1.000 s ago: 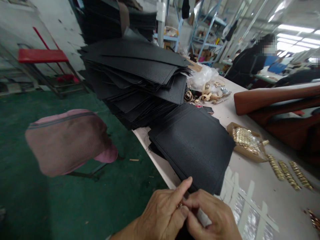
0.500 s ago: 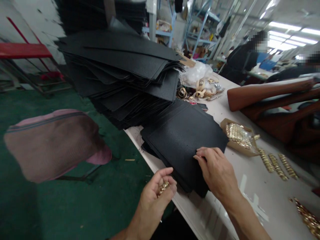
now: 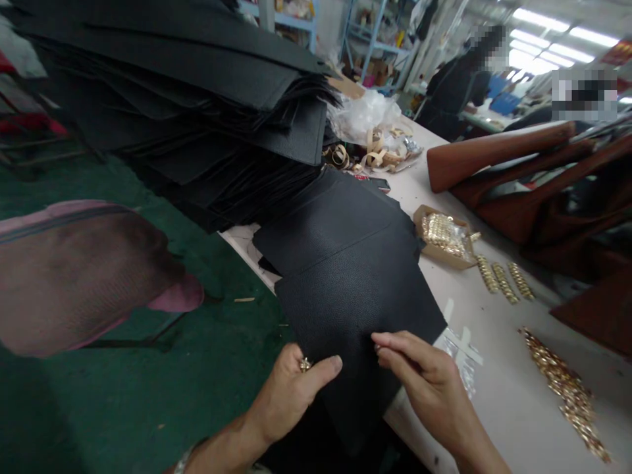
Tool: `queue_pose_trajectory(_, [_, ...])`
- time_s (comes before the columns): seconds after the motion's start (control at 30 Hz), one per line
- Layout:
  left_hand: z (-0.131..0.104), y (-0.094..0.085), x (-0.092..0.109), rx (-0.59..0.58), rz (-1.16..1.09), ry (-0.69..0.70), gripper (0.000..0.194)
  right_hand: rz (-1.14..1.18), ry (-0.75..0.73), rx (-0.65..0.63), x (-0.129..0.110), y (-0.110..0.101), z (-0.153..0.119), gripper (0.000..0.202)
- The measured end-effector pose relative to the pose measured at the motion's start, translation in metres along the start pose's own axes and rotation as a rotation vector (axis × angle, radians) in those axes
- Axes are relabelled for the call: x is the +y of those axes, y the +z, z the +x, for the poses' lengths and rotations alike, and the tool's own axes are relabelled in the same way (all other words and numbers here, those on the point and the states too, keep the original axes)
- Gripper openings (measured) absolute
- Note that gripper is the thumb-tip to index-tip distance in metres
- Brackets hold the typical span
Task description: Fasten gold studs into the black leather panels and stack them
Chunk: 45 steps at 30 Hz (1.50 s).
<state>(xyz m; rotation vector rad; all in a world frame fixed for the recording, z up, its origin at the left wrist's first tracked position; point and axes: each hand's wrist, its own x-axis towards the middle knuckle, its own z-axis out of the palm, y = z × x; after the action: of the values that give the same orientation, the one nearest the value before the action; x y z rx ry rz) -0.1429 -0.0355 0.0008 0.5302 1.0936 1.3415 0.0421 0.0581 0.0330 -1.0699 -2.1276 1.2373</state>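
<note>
A black leather panel lies askew over the front of a low pile of similar panels, its near corner hanging past the table edge. My left hand is closed, with gold metal pieces showing at its curled fingers. Its thumb lies on the panel's left edge; the fingers below are hidden. Over the panel's near right part, my right hand pinches a small metal piece, mostly covered by the fingertips.
A tall stack of black panels stands behind. On the table to the right are a cardboard box of gold pieces, short gold rows, a loose gold heap and brown leather pieces. A cloth-covered chair stands left.
The top panel has slid toward me off the pile. My left hand has turned over and closed at its edge, and my right hand has moved nearer. The view has shifted.
</note>
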Motion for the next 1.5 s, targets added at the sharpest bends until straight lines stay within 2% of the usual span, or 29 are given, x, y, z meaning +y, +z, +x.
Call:
queue_pose_trajectory(0.07, [-0.004, 0.003, 0.003, -0.050, 0.012, 0.007, 0.006, 0.139, 0.144, 0.053, -0.002, 0.000, -0.005, 0.020])
queue_pose_trajectory(0.17, [-0.007, 0.004, 0.003, -0.182, 0.007, -0.003, 0.026, 0.300, 0.302, 0.060, -0.005, 0.002, -0.010, 0.021])
queue_pose_trajectory(0.27, [-0.009, 0.005, -0.004, -0.314, -0.018, -0.056, 0.037, 0.359, 0.368, 0.036, -0.003, 0.002, -0.013, 0.021])
queue_pose_trajectory(0.33, [-0.010, 0.006, -0.010, -0.349, -0.063, -0.114, 0.038, 0.339, 0.377, 0.033, 0.001, 0.001, -0.016, 0.019])
queue_pose_trajectory(0.5, [-0.012, 0.014, -0.021, -0.252, -0.155, -0.260, 0.037, 0.277, 0.383, 0.027, 0.011, -0.001, -0.025, 0.019])
queue_pose_trajectory(0.67, [-0.012, 0.020, -0.029, -0.086, -0.129, -0.330, 0.033, 0.409, 0.444, 0.085, 0.014, -0.003, -0.031, 0.026])
queue_pose_trajectory(0.87, [-0.011, 0.022, -0.031, -0.067, -0.096, -0.335, 0.033, 0.506, 0.491, 0.104, 0.010, -0.007, -0.032, 0.032])
queue_pose_trajectory(1.07, [-0.011, 0.022, -0.032, -0.091, -0.058, -0.315, 0.032, 0.520, 0.486, 0.097, 0.011, -0.003, -0.030, 0.032])
queue_pose_trajectory(1.37, [-0.009, 0.016, -0.031, -0.104, 0.032, -0.273, 0.030, 0.547, 0.564, 0.033, 0.012, -0.006, -0.019, 0.036])
queue_pose_trajectory(1.5, [-0.006, 0.025, -0.028, -0.064, -0.027, -0.295, 0.030, 0.536, 0.577, 0.049, 0.012, -0.010, -0.017, 0.040])
